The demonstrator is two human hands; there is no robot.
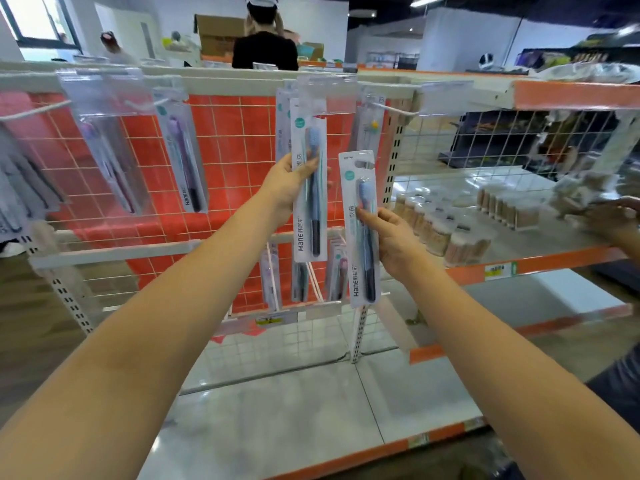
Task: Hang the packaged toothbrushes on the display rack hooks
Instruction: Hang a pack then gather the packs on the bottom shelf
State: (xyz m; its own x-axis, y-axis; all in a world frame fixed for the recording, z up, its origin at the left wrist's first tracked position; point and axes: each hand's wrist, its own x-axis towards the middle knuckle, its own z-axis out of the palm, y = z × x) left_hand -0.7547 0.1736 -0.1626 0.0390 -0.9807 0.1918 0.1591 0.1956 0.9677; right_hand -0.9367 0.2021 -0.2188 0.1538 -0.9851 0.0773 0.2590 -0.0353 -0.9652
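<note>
Left hand (289,188) grips a hanging pack (309,188); right hand (393,242), at 4 o'clock, pinches another pack (360,230).

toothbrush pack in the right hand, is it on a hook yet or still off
Off. The right hand pinches the pack upright, its hang hole free in the air below the hooks.

the raised toothbrush pack (309,188) is white with a pale blue brush head, black handle end and black lettering; the lower toothbrush pack (360,230) matches it. the backing panel (221,140) is orange-red under a white wire grid (485,140). the shelf edges (571,95) are orange, the hanging purple toothbrush pack (181,157) clear-fronted.
</note>
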